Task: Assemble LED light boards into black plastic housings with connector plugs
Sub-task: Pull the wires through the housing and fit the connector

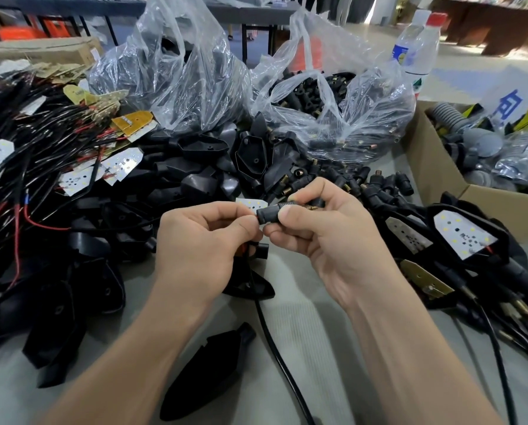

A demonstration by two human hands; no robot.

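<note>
I'm watching both hands meeting over the middle of the worktop. The right hand is pinching a black connector plug between thumb and forefinger, its fingers closing tight on it. The left hand is curling its fingers round a black housing hanging beneath the palm, fingertips touching the plug's end, and a white LED board is peeking out just above them. A black cable is trailing toward me. Finished units are lying at the right, loose housings piling up behind, plugs filling a clear bag.
</note>
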